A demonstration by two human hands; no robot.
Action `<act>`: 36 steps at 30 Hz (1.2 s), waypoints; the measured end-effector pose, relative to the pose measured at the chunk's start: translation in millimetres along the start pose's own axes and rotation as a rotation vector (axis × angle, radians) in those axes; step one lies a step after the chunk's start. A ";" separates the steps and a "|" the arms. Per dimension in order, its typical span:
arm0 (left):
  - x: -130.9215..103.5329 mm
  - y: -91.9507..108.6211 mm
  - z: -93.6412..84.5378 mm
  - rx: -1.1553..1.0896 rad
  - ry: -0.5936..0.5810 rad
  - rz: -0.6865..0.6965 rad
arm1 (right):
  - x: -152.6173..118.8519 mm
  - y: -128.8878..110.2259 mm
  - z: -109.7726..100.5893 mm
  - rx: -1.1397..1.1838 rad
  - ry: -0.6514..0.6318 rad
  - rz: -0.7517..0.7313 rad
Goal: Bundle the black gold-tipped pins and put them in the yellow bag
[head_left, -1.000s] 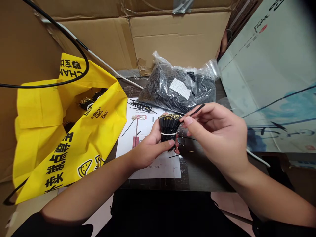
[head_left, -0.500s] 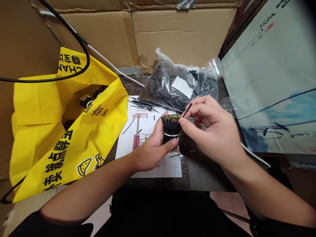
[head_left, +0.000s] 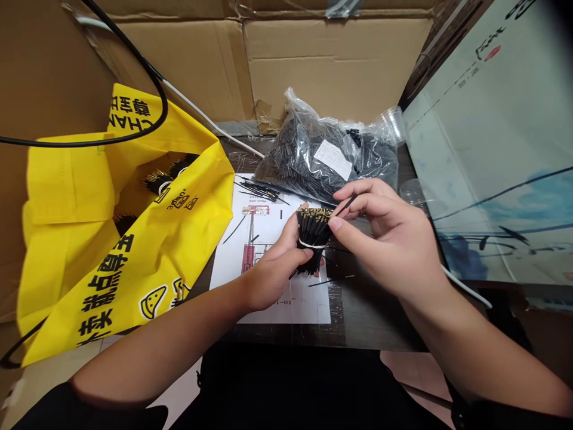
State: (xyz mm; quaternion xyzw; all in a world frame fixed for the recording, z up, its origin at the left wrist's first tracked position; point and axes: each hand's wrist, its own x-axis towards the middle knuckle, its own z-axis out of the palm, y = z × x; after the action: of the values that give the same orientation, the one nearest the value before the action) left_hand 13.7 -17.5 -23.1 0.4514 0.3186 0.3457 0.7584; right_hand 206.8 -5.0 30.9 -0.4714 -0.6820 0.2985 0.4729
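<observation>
A bundle of thin black pieces with gold tips (head_left: 312, 230), bound by a white band, stands upright in my left hand (head_left: 280, 263). My left fingers and thumb wrap round it. My right hand (head_left: 385, 233) pinches a small black tube (head_left: 347, 205) at the bundle's upper right edge, tilted up to the right. Under my left hand lies a white printed sheet (head_left: 228, 257), with loose black pieces (head_left: 260, 191) at its top. Behind the hands rests a clear plastic bag of black tubes (head_left: 290, 152).
At the left is an open yellow bag (head_left: 67, 179) with more banded bundles (head_left: 157, 181) inside. Clear plastic cups (head_left: 391, 125) lie by the plastic bag. Cardboard (head_left: 331, 65) stands behind, a pale printed panel (head_left: 492, 149) at the right. A white cable (head_left: 465, 286) crosses the right side.
The bundle has tilted a little in my left hand, and its lower end shows more. My left thumb has shifted left. The view has moved slightly. The tube remains in my right fingers.
</observation>
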 end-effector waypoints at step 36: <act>-0.3 8.4 -0.7 0.341 0.097 0.027 | -8.6 -1.4 -0.2 -0.343 -0.111 -0.229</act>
State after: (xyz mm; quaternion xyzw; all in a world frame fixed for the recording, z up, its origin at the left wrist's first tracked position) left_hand 11.1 -14.4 -15.7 0.5605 0.4029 0.3182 0.6498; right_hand 207.4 -13.5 29.0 -0.4473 -0.7970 0.1478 0.3780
